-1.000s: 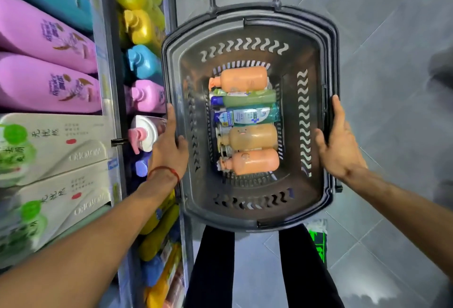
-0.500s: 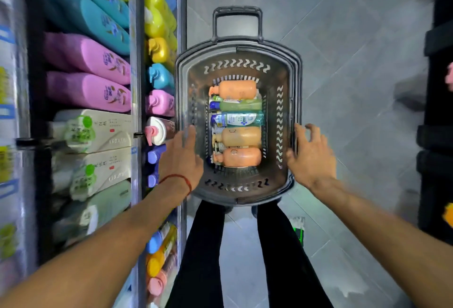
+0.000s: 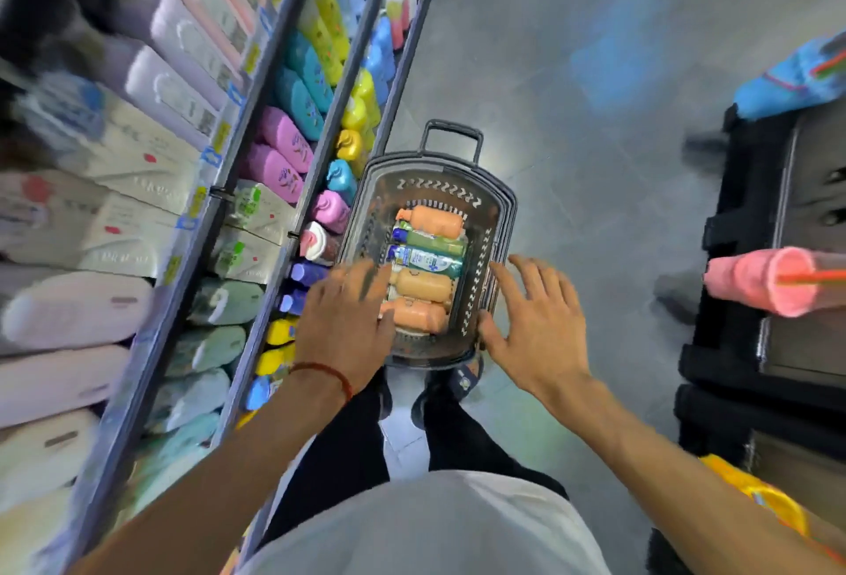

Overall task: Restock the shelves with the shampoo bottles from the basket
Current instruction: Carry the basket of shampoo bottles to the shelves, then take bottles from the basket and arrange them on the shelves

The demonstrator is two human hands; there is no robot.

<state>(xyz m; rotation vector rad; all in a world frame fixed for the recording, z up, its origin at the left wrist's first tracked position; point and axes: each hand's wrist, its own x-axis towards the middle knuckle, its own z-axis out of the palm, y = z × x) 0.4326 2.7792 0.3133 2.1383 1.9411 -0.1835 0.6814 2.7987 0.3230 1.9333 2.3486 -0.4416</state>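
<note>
A dark plastic basket (image 3: 496, 203) with a pull handle stands on the grey floor in front of my feet. Inside lie several shampoo bottles in a row: an orange one (image 3: 435, 223) at the far end, a green one (image 3: 435, 241), a blue-labelled one (image 3: 428, 259), and two more orange ones (image 3: 423, 285) nearest me. My left hand (image 3: 345, 329) hovers over the basket's left rim with fingers spread and holds nothing. My right hand (image 3: 533, 332) is spread open above the right rim, also without anything in it. The shelves (image 3: 270, 190) on the left are blurred.
The left shelving holds rows of pink, teal, yellow, white and pale green bottles (image 3: 284, 146). A black rack (image 3: 760, 309) with pink (image 3: 760, 281) and blue items stands on the right. Grey tiled floor (image 3: 572, 93) stretches between them. My dark-trousered legs are below the basket.
The basket went from held up in both hands down to the floor. Both hands have let go of its rims and now hover open above it. The view rose and tilted.
</note>
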